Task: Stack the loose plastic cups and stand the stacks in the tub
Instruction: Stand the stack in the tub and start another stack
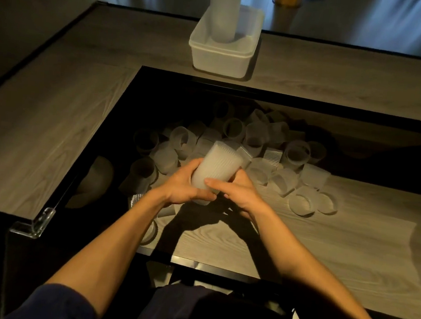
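Grey wood-grain table (54, 118) with sunken, black-edged centre; dim light. Left hand (186, 185) and right hand (237, 192) both curl their fingers round a short stack of translucent ribbed plastic cups (216, 170), tilted, at frame centre. Loose translucent cups (255, 135) lie heaped just behind it. White rectangular plastic tub (219, 57), upper centre, holds one tall upright cup column (225, 11).
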Demonstrator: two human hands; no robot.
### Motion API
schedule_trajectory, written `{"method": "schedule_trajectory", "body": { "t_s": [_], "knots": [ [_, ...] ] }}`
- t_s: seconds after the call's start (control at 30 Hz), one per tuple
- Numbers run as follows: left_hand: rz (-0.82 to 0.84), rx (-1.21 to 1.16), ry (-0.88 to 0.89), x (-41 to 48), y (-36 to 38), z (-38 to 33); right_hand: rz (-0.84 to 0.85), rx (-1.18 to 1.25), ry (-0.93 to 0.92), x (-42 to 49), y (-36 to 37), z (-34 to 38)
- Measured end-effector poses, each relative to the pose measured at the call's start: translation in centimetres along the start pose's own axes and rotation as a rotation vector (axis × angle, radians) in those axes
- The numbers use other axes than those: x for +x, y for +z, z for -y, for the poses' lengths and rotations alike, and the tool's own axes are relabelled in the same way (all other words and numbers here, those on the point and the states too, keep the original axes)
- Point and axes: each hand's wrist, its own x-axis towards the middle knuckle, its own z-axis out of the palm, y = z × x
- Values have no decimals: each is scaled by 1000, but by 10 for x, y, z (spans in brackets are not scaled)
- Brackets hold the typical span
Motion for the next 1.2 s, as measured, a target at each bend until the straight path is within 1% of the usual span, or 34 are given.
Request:
{"method": "schedule_trajectory", "body": {
  "t_s": [0.07, 0.1, 0.23, 0.3, 0.37, 0.43, 0.57, 0.63, 0.7, 0.77, 0.8, 0.87, 1.0, 1.07, 1.13, 1.2],
  "knots": [
    [15, 64, 20, -3, -4, 2, -31, 31, -37, 3, 2, 1],
    [10, 138, 0, -4, -10, 5, -23, 17, -45, 5, 0, 1],
    [-11, 644, -218, -10, -32, 30, 13, -124, -22, 3, -11, -6],
    [11, 823, -323, -15, -31, 41, 9, -161, -10, 3, -13, -13],
    [19, 907, -369, -17, -25, 51, 16, -176, 0, 4, -14, -18],
    [-4, 962, -371, -18, -20, 58, 37, -211, -1, 3, -13, -18],
    [-94, 988, -351, -19, -16, 64, 73, -280, -8, 2, -12, -19],
    [-88, 937, -343, -20, -19, 60, 87, -330, -7, 3, -14, -22],
    [-24, 870, -342, -18, -27, 53, 98, -400, 4, 3, -16, -24],
    [12, 754, -340, -15, -38, 46, 99, -459, 26, 4, -17, -28],
    [0, 667, -337, -12, -43, 43, 99, -484, 36, 4, -17, -30],
    [-67, 479, -319, -8, -47, 39, 101, -530, 50, 5, -17, -34],
    [-231, 194, -297, -6, -41, 32, 101, -596, 64, 6, -13, -40],
    [-312, -8, -303, -6, -36, 32, 115, -629, 59, 6, -11, -40],
    [-354, -251, -306, -4, -34, 34, 139, -672, 47, 5, -10, -39],
    [-352, -461, -287, -3, -32, 33, 156, -709, 41, 5, -9, -38]
  ]
}}
